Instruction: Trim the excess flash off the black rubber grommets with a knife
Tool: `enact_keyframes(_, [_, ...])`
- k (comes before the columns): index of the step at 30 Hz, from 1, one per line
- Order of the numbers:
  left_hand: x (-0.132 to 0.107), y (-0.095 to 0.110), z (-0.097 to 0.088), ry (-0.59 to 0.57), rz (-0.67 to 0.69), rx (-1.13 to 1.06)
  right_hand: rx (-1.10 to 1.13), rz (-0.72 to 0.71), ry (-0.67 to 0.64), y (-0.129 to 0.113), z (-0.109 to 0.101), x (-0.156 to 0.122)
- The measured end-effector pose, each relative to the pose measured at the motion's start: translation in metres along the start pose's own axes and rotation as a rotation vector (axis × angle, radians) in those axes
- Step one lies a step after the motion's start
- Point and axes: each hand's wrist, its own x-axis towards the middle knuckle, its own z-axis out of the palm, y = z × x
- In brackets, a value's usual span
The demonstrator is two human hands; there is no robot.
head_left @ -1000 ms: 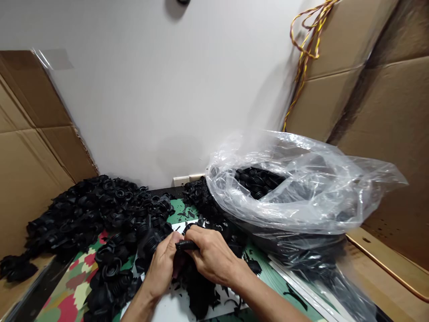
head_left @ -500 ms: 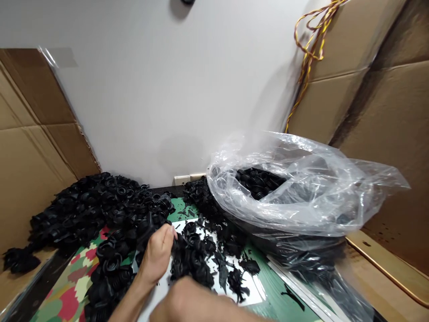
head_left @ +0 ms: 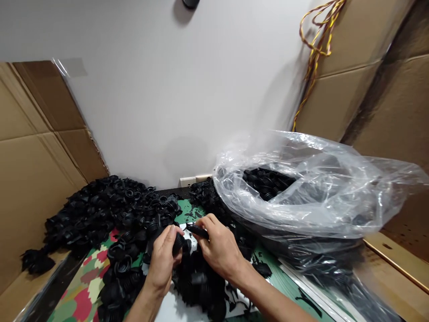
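Note:
My left hand (head_left: 163, 257) is closed around a black ribbed rubber bellows (head_left: 178, 243), its ridges facing right. Beside it, my right hand (head_left: 217, 245) grips a dark, elongated object (head_left: 198, 231) between thumb and fingers; its kind I cannot make out. The object's narrow end points at the bellows, with a small gap between them. Below both hands, black rubber parts and scraps (head_left: 201, 284) lie on a white sheet (head_left: 174, 306). Left of my left hand spreads a large heap of similar black parts (head_left: 114, 210).
A clear plastic bag (head_left: 318, 219) of black bellows stands on the right. Cardboard panels (head_left: 30, 170) flank the worktop on both sides. Twisted yellow-brown wires (head_left: 313, 62) hang at the upper right. Green matting (head_left: 278, 273) and a patterned cloth (head_left: 83, 286) cover the surface.
My right hand has moved from low in front, blurred, up and forward beside my left hand, and its dark object now shows. The bellows in my left hand has come into view.

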Motion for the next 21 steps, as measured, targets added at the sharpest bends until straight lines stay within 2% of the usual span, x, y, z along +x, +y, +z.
enact_keyframes(3, [0.001, -0.003, -0.002, -0.007, 0.009, 0.052, 0.086, -0.072, -0.091, -0.006, 0.0, -0.002])
enact_keyframes(8, [0.002, -0.007, -0.006, -0.075, 0.064, 0.123, 0.096, -0.177, -0.261, -0.007, -0.002, 0.001])
enact_keyframes(13, [-0.002, -0.007, -0.005, -0.113, 0.148, 0.192, 0.271, -0.302, -0.292, 0.004, -0.003, -0.001])
enact_keyframes(16, [-0.003, -0.008, 0.0, -0.06, 0.173, 0.193, 0.257, -0.331, -0.274, 0.002, -0.001, -0.013])
enact_keyframes(18, [-0.001, -0.009, 0.002, 0.01, 0.116, 0.138, 0.228, -0.376, -0.3, -0.006, 0.004, -0.024])
enact_keyframes(21, [0.003, -0.009, 0.004, 0.083, 0.009, 0.047, 0.265, -0.544, -0.451, -0.021, 0.014, -0.039])
